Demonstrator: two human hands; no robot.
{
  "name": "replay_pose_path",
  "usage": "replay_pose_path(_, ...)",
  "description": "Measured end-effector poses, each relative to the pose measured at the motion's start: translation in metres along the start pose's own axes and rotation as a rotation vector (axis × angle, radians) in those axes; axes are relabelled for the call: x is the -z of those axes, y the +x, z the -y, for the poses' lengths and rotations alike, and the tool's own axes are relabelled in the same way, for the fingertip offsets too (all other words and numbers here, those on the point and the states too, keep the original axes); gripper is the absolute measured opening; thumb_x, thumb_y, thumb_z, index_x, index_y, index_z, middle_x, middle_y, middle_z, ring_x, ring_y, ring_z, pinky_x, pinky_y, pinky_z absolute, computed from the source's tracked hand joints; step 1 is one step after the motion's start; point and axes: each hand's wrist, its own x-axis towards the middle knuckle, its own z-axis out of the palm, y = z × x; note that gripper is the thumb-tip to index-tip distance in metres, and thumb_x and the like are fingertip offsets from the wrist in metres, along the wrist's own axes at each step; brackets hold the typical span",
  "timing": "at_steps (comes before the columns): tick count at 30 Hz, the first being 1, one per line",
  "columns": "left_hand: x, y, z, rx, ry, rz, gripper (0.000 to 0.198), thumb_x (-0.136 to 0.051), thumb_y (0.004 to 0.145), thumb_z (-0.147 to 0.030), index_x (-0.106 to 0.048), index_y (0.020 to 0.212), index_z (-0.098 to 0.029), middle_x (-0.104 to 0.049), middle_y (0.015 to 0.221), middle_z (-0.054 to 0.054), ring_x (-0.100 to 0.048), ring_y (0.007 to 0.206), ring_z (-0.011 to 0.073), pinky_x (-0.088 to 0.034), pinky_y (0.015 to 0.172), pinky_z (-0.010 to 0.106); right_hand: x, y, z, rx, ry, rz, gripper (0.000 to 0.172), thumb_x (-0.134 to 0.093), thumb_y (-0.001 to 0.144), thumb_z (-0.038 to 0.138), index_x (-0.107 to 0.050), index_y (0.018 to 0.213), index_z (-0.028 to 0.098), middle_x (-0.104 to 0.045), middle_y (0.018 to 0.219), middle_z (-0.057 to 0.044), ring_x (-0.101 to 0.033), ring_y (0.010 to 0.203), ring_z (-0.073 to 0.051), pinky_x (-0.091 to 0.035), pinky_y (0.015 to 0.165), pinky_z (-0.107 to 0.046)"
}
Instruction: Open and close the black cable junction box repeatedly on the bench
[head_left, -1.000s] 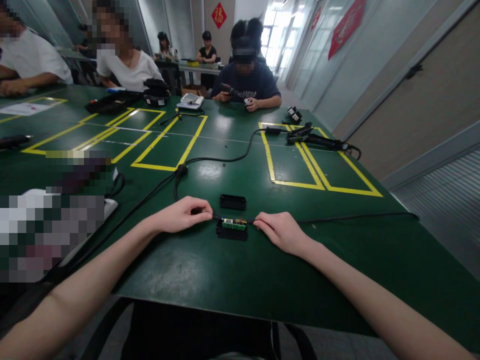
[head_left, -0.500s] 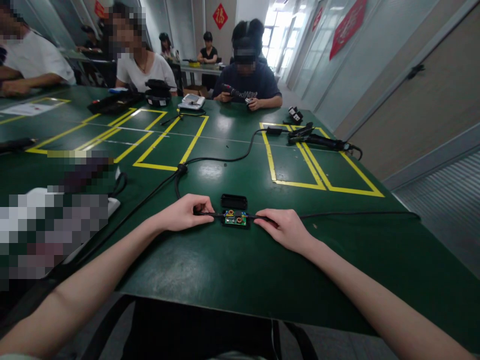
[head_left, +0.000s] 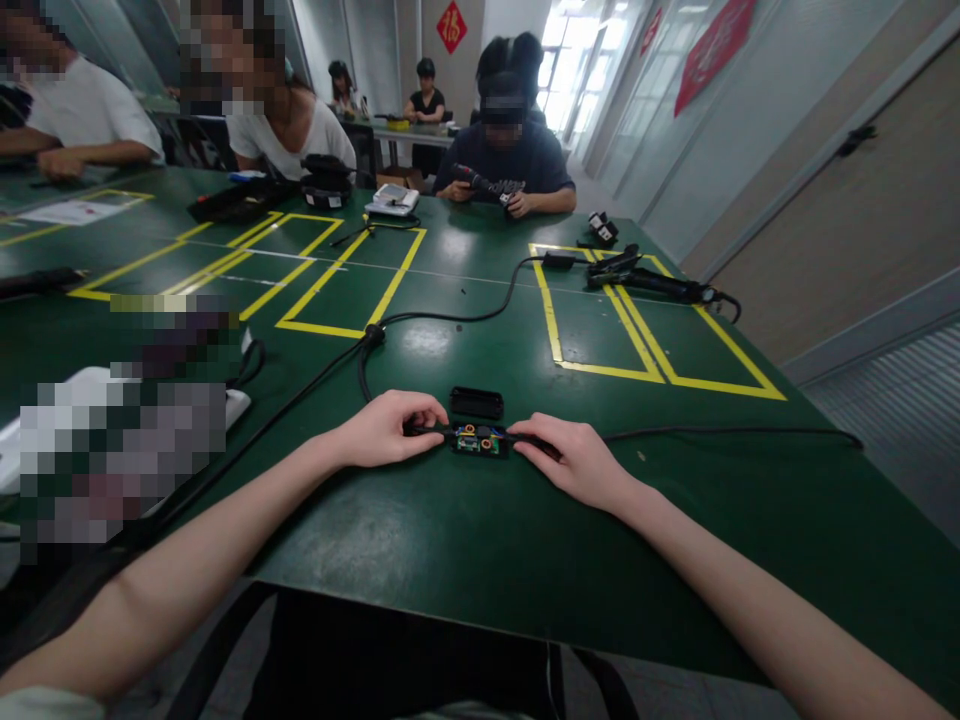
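Grip on both sides is closed around cable: my left hand (head_left: 405, 432) curls thumb and fingers about the left cable (head_left: 364, 375), rather loosely by the look of it, while my right hand (head_left: 566, 450) pinches the right cable (head_left: 705, 432) between thumb and forefinger. Between them, on the green table (head_left: 360, 540), the bare circuit board (head_left: 480, 440) appears seated in a black lower shell (head_left: 480, 455), its long axis running left to right, in line with the cable ends that meet it. The board lies just right of my left fingertips and just left of my right ones, and I judge neither hand clearly nearer. That straight line from grip to grip is the relation I weigh most. The other shell half (head_left: 477, 403) lies just beyond the board, roughly parallel to it, neither hand touching it; how snugly the board sits I cannot tell from here.
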Motion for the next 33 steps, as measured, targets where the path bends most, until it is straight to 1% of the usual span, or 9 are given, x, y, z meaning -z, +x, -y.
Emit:
replay_pose_path(4, -0.002, 0.000, 0.001, -0.047, 0.008, -0.005, 0.019, -0.067, 0.090, -0.030, -0.074, 0.101, -0.016, -0.064, 0.080, 0.002, -0.058, 0.071, 0.0140, -0.045, 0.066, 0.024, -0.002, 0.001, -0.002, 0.071, -0.002, -0.036, 0.022, -0.053, 0.106, 0.028, -0.072, 0.113, 0.022, -0.075, 0.098, -0.007, -0.073, 0.088, -0.020, -0.059, 0.077, -0.033)
replay_pose_path(9, -0.003, 0.001, -0.001, -0.076, -0.007, -0.007, 0.018, -0.066, 0.093, -0.027, -0.076, 0.101, -0.016, -0.067, 0.086, 0.005, -0.061, 0.075, 0.0153, -0.049, 0.068, 0.026, -0.002, 0.002, -0.002, 0.123, -0.016, -0.052, 0.025, -0.051, 0.107, 0.028, -0.074, 0.115, 0.023, -0.075, 0.103, -0.010, -0.072, 0.095, -0.023, -0.062, 0.082, -0.039)
replay_pose_path(13, -0.004, 0.001, -0.001, -0.086, 0.001, -0.014, 0.018, -0.066, 0.093, -0.026, -0.077, 0.103, -0.016, -0.069, 0.088, 0.005, -0.062, 0.075, 0.0155, -0.049, 0.068, 0.026, -0.001, 0.003, -0.001, 0.154, -0.056, -0.052, 0.028, -0.049, 0.108, 0.028, -0.075, 0.114, 0.021, -0.075, 0.102, -0.011, -0.070, 0.092, -0.023, -0.061, 0.079, -0.039)
replay_pose_path(16, -0.005, 0.001, 0.001, -0.099, 0.004, -0.012, 0.018, -0.065, 0.094, -0.026, -0.077, 0.104, -0.017, -0.071, 0.091, 0.006, -0.065, 0.079, 0.0168, -0.050, 0.071, 0.027, -0.001, 0.003, -0.001, 0.186, -0.090, -0.047, 0.029, -0.048, 0.109, 0.027, -0.075, 0.113, 0.020, -0.075, 0.102, -0.011, -0.070, 0.091, -0.023, -0.060, 0.078, -0.039)
replay_pose_path(20, -0.006, 0.001, 0.004, -0.138, 0.016, -0.011, 0.018, -0.062, 0.097, -0.028, -0.075, 0.094, -0.017, -0.070, 0.092, 0.007, -0.066, 0.083, 0.0182, -0.051, 0.076, 0.029, 0.000, 0.004, -0.001, 0.211, -0.139, -0.025, 0.029, -0.047, 0.108, 0.024, -0.075, 0.114, 0.019, -0.075, 0.103, -0.011, -0.069, 0.090, -0.023, -0.059, 0.078, -0.039)
replay_pose_path(23, -0.007, 0.002, 0.004, -0.155, 0.071, 0.005, 0.021, -0.057, 0.100, -0.027, -0.071, 0.088, -0.017, -0.067, 0.091, 0.006, -0.065, 0.086, 0.0187, -0.051, 0.078, 0.029, 0.001, 0.004, -0.001, 0.234, -0.193, -0.008, 0.029, -0.046, 0.108, 0.021, -0.074, 0.115, 0.017, -0.075, 0.102, -0.012, -0.067, 0.088, -0.023, -0.056, 0.076, -0.037)
replay_pose_path(27, -0.009, 0.001, 0.003, -0.169, 0.170, 0.022, 0.021, -0.052, 0.103, -0.025, -0.070, 0.093, -0.017, -0.066, 0.095, 0.006, -0.064, 0.088, 0.0187, -0.050, 0.080, 0.028, 0.004, 0.005, 0.000, 0.254, -0.284, 0.028, 0.029, -0.045, 0.107, 0.017, -0.072, 0.116, 0.016, -0.074, 0.103, -0.011, -0.066, 0.087, -0.023, -0.052, 0.074, -0.036)
replay_pose_path(30, -0.010, 0.001, 0.002, -0.186, 0.247, 0.027, 0.019, -0.052, 0.102, -0.022, -0.069, 0.096, -0.017, -0.065, 0.096, 0.006, -0.064, 0.085, 0.0179, -0.049, 0.076, 0.027, 0.006, 0.006, 0.002, 0.280, -0.362, 0.061, 0.030, -0.043, 0.107, 0.016, -0.072, 0.115, 0.017, -0.074, 0.102, -0.011, -0.064, 0.086, -0.022, -0.050, 0.074, -0.035)
replay_pose_path(33, -0.010, 0.002, 0.001, -0.189, 0.312, 0.039, 0.018, -0.052, 0.101, -0.020, -0.069, 0.096, -0.018, -0.066, 0.096, 0.005, -0.063, 0.083, 0.0171, -0.048, 0.073, 0.026, 0.008, 0.007, 0.003, 0.323, -0.412, 0.061, 0.029, -0.043, 0.107, 0.017, -0.071, 0.114, 0.015, -0.073, 0.097, -0.011, -0.063, 0.083, -0.022, -0.049, 0.072, -0.035)
